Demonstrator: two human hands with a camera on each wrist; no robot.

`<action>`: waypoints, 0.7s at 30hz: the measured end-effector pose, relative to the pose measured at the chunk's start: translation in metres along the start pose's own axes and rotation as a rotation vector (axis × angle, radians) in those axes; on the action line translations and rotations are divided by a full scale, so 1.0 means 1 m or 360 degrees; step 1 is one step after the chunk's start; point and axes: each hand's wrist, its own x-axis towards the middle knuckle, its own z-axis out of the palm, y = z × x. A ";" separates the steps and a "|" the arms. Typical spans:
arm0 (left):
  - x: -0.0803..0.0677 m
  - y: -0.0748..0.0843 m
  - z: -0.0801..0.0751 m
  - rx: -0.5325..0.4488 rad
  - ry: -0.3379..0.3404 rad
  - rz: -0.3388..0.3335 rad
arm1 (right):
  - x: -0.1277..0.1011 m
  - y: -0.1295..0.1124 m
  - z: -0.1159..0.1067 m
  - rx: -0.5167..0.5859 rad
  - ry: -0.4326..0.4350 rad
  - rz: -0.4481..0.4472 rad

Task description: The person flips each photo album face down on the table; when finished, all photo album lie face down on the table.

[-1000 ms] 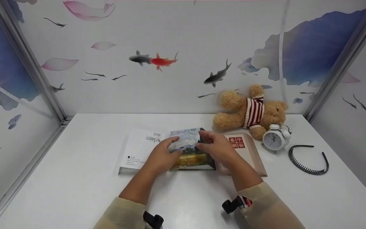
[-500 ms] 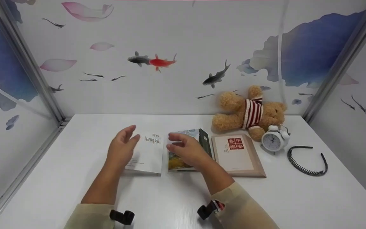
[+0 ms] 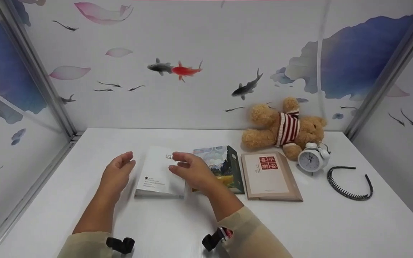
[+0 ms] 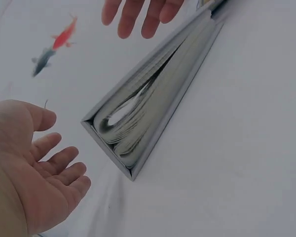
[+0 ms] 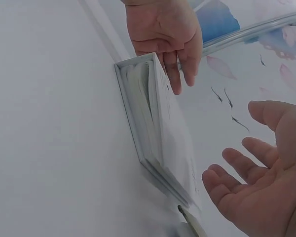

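White book (image 3: 152, 174) lying lower left of centre, left hand (image 3: 116, 176) just beside its left edge, right hand (image 3: 194, 172) above its right side, both relaxed, part-spread, nothing gripped

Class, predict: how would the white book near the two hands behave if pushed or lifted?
The white book probably won't roll or tip when pushed, since it lies flat on the table. Its cover is likely stiff, judging by its straight edges. The pages might flop when lifted, as they bow with gaps between them.
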 end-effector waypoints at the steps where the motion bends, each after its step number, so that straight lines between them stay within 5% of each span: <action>1: 0.001 -0.002 0.001 0.0014 -0.0037 -0.0019 | 0.000 0.002 0.001 0.0011 -0.0016 -0.0011; 12: -0.002 -0.009 0.011 0.0156 -0.0246 -0.0050 | -0.005 0.017 0.005 -0.0008 -0.0151 -0.0036; 21: -0.002 -0.007 0.014 0.0180 -0.0263 -0.0060 | -0.006 0.022 0.005 -0.0042 -0.0212 -0.0086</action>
